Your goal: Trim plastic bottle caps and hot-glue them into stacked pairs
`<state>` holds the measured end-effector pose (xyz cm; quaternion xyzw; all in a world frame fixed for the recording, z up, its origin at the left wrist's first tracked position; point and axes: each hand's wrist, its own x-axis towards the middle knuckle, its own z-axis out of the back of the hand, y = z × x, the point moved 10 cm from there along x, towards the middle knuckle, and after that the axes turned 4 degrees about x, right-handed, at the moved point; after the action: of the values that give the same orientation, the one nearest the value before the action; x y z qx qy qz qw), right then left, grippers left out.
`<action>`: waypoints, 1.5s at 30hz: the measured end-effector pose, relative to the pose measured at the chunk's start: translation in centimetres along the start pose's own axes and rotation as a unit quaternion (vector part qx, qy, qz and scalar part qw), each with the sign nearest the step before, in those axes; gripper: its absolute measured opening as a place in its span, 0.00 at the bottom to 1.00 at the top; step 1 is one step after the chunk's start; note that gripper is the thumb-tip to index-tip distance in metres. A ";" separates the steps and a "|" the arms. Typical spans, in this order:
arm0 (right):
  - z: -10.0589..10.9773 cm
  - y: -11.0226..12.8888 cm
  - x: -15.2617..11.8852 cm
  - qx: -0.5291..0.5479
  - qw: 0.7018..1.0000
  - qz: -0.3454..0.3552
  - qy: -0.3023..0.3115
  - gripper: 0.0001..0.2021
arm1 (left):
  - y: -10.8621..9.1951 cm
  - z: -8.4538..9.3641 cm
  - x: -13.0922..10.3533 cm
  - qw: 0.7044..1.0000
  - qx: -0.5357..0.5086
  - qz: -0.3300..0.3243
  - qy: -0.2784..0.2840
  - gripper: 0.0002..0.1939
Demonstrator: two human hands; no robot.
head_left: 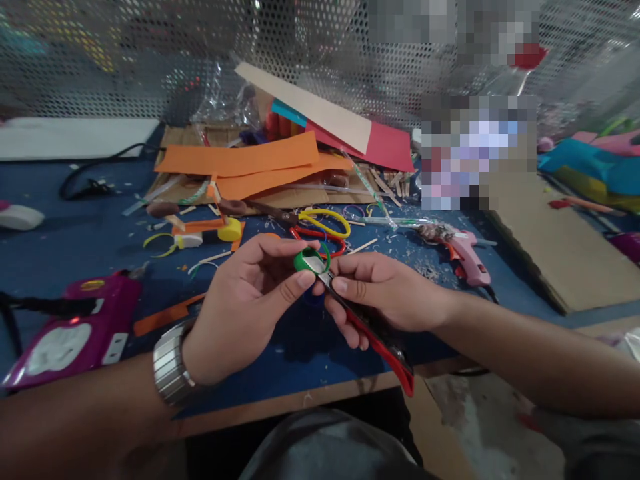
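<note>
Above the front of the blue table, my left hand pinches a small green plastic bottle cap between thumb and fingers. A thin green ring stands out from the cap's right side. My right hand is closed around a red and black utility knife, its handle end slanting down to the right. The knife's pale metal tip lies at the cap's opening; whether it touches the inside I cannot tell. Just behind my hands lie scissors with one yellow and one red handle loop.
A pink glue gun lies at right, near a large cardboard sheet. Orange paper strips cover cardboard at the back. At left are a purple device with a lit red light and a yellow cap. Scraps litter the table.
</note>
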<state>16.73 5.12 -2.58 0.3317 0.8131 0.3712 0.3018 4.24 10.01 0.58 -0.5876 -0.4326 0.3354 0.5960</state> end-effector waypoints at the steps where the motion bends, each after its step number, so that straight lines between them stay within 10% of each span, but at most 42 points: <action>1: 0.0 0.1 0.0 -0.001 1.000 0.002 0.001 0.15 | 0.2 0.0 0.0 1.000 -0.003 0.004 0.002 0.13; 45: -0.2 0.1 -0.2 -0.014 1.000 -0.017 -0.019 0.14 | 0.0 0.5 0.1 0.999 0.008 0.003 -0.031 0.19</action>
<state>16.74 4.97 -2.33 0.3210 0.8075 0.3708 0.3278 3.80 10.28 0.51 -0.5729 -0.4468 0.3587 0.5861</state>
